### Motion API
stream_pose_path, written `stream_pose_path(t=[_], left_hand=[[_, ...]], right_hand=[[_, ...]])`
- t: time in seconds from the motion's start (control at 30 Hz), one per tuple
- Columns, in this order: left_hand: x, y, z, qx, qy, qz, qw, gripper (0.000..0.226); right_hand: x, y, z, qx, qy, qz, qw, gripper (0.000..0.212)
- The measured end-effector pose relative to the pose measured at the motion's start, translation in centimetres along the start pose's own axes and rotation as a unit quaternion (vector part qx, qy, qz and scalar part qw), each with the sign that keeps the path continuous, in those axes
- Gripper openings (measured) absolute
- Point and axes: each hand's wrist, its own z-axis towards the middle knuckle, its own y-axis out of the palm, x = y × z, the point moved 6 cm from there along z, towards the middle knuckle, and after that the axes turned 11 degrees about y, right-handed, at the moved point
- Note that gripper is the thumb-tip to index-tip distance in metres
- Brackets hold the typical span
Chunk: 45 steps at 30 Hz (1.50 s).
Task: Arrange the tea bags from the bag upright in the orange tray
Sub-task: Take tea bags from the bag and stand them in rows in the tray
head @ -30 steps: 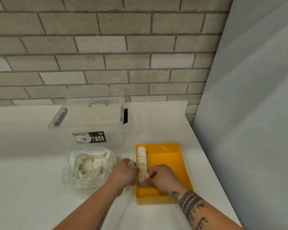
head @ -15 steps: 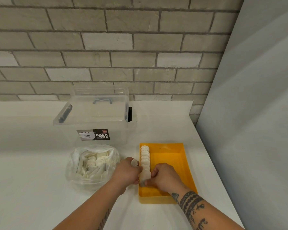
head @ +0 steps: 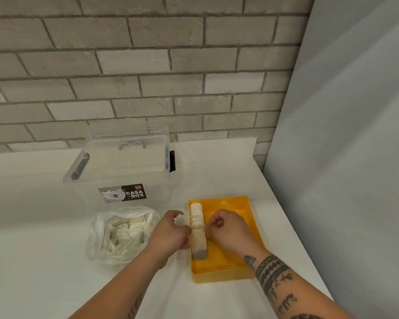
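Note:
An orange tray (head: 240, 206) lies on the white counter. A row of white tea bags (head: 196, 215) stands upright along its left wall. One more tea bag (head: 199, 246) stands at the near end of the row. My left hand (head: 171, 233) holds its left side from outside the tray wall, and my right hand (head: 228, 229) pinches its top right edge with curled fingers. A clear plastic bag (head: 122, 233) with several white tea bags lies open to the left of the tray.
A clear lidded storage box (head: 122, 171) labelled CASA BOX stands behind the bag, against the brick wall. A grey panel (head: 343, 157) closes off the right side. The counter's right edge runs close by the tray.
Both hands stay on the nearest tea bag, which now stands more upright against the row. The camera has shifted a little, moving the scene slightly right in the frame.

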Motion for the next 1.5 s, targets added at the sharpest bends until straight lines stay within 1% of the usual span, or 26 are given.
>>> stream_pose_path(t=[0.07,0.13,0.2,0.27,0.3,0.33,0.37,0.43,0.47,0.53,0.63,0.7,0.77,0.8,0.93,1.0,1.07,1.17,1.27,1.33,1.43,1.5], left_hand=[[1.2,0.2,-0.3,-0.044,0.019,-0.043,0.998,0.060],[2.3,0.5,-0.7,-0.092,0.041,-0.084,0.991,0.076],[3.0,0.7,-0.9,-0.128,0.057,-0.089,0.986,0.089],[3.7,0.9,-1.1,-0.158,0.070,-0.089,0.981,0.092],[4.0,0.9,-1.1,-0.165,0.074,-0.091,0.979,0.088],[4.2,0.8,-1.1,-0.167,0.086,-0.088,0.978,0.075],[4.3,0.5,-0.9,-0.161,0.106,-0.072,0.979,0.055],[4.6,-0.4,-0.4,-0.128,0.155,0.008,0.980,0.017],[4.6,-0.7,-0.2,-0.113,0.175,0.047,0.977,0.009],[4.3,-1.0,0.2,-0.082,0.188,0.085,0.975,0.015],[3.9,-0.8,0.3,-0.065,0.164,0.044,0.983,0.012],[3.3,-0.4,0.4,-0.076,0.149,0.020,0.986,0.009],[2.5,-0.2,0.6,-0.089,0.135,0.029,0.986,0.004],[2.1,-0.3,0.8,-0.082,0.128,0.043,0.987,0.002],[0.5,-0.6,1.0,-0.035,0.098,0.107,0.989,0.013],[-0.2,-0.2,0.9,-0.043,0.074,0.135,0.987,0.021],[-0.9,0.3,0.8,-0.056,0.049,0.145,0.987,0.025],[-1.5,0.7,0.7,-0.051,0.035,0.116,0.991,0.023],[-1.8,0.8,0.8,-0.045,0.032,0.104,0.993,0.021],[-1.8,0.7,0.8,-0.046,0.034,0.103,0.993,0.021],[-1.8,0.7,0.8,-0.044,0.030,0.105,0.993,0.020],[-1.8,0.7,0.8,-0.043,0.026,0.101,0.994,0.021]], right_hand=[[-2.0,-1.1,-0.4,-0.006,-0.049,0.051,0.997,0.014],[-3.9,-1.4,-1.2,-0.038,-0.087,0.075,0.993,0.019],[-5.0,-1.0,-1.9,-0.071,-0.104,0.061,0.990,0.016],[-5.6,-0.8,-2.1,-0.064,-0.118,0.046,0.990,0.008],[-5.7,-1.0,-2.1,-0.049,-0.122,0.046,0.990,0.010],[-5.7,-1.2,-2.1,-0.032,-0.119,0.048,0.991,0.013],[-5.6,-1.5,-1.9,-0.018,-0.114,0.049,0.992,0.014],[-5.5,-2.2,-1.9,-0.004,-0.110,0.037,0.993,0.013],[-5.6,-2.4,-1.9,-0.002,-0.111,0.024,0.994,0.013],[-5.6,-2.5,-1.9,-0.005,-0.115,0.014,0.993,0.011],[-5.2,-2.0,-2.1,-0.035,-0.119,0.047,0.991,0.010],[-4.3,-1.5,-1.9,-0.044,-0.109,0.052,0.992,0.008],[-3.1,-1.4,-1.6,-0.032,-0.094,0.028,0.995,0.009],[-2.5,-1.3,-1.4,-0.028,-0.087,0.015,0.996,0.011],[-0.2,-0.1,-0.8,-0.067,-0.057,-0.077,0.993,0.012],[0.8,1.0,-0.9,-0.087,-0.045,-0.112,0.989,0.012],[1.4,2.0,-0.9,-0.093,-0.032,-0.123,0.987,0.013],[1.7,3.1,-0.7,-0.089,-0.011,-0.126,0.988,0.017],[2.1,3.3,-0.4,-0.091,0.024,-0.093,0.991,0.020],[2.3,3.1,-0.5,-0.099,0.045,-0.085,0.990,0.027],[2.4,2.6,-0.8,-0.118,0.054,-0.141,0.981,0.044],[2.1,2.8,-0.9,-0.124,0.046,-0.187,0.973,0.045]])
